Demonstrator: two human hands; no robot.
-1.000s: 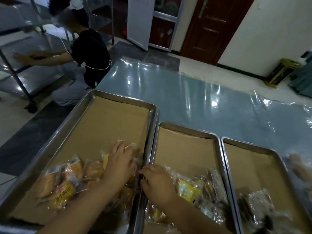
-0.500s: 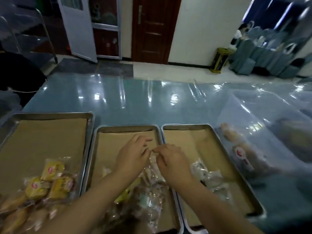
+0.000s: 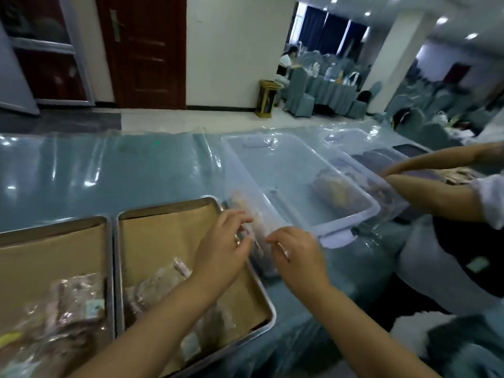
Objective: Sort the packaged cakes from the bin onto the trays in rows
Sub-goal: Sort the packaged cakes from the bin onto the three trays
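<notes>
One packaged cake [image 3: 259, 255] lies on table cover [image 3: 109, 173], between right-hand tray [image 3: 169, 206] and clear bin [image 3: 346, 227] — long axis runs away from person, far end leaning left. Left hand [image 3: 221, 252] flanks its left side, right hand [image 3: 298, 259] its right. Fingers of both half-curled at wrapper; whether they pinch it, cannot tell through blur. Tray lies directly left — left hand nearer to it.

Trays [image 3: 114, 271] silver, brown paper liners [image 3: 169, 241]. Bin [image 3: 346, 216] clear. Table cover [image 3: 109, 173] glossy teal. Door [image 3: 147, 50] dark red. Wall [image 3: 231, 50] cream.
</notes>
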